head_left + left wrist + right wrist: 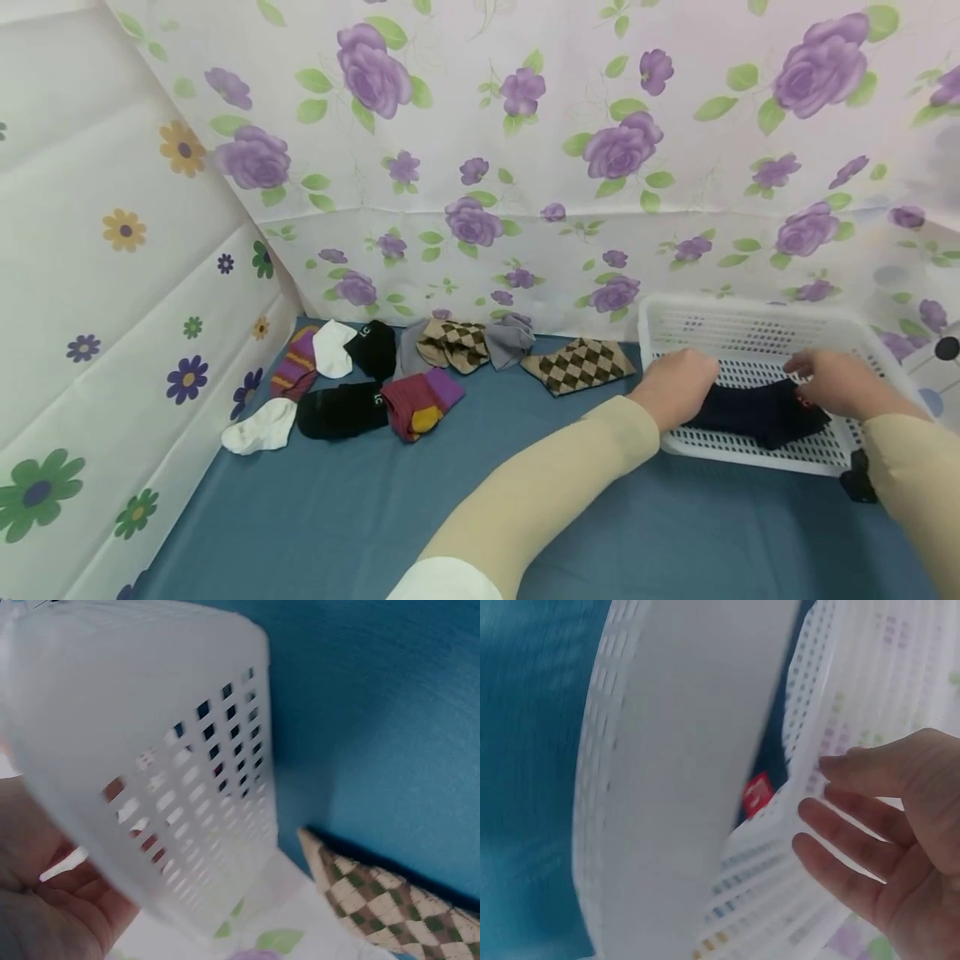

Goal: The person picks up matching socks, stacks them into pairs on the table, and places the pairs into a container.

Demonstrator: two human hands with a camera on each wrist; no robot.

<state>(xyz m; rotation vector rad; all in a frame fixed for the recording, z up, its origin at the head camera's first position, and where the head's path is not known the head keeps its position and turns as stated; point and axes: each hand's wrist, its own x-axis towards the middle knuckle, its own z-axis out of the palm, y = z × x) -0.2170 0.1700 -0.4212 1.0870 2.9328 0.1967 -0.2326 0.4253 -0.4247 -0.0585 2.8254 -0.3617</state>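
Observation:
A navy sock (757, 412) with a small red tag (757, 793) lies stretched across the white plastic basket (757, 312). My left hand (678, 385) reaches over the basket's left wall and grips the sock's left end with curled fingers. Its fingertips are hidden behind the wall in the left wrist view, where the hand (56, 889) shows beside the rim. At the sock's other end, my right hand (843, 383) is over the basket. The right wrist view shows that hand (885, 832) with loosely spread fingers and nothing between them.
Left of the basket lies a checkered brown sock (581, 367). Farther left are several socks: white (262, 427), black (341, 410), maroon and purple (420, 404), grey (510, 340). A small black object (858, 479) is by the basket's right front corner. Flowered curtain (465, 125) stands behind.

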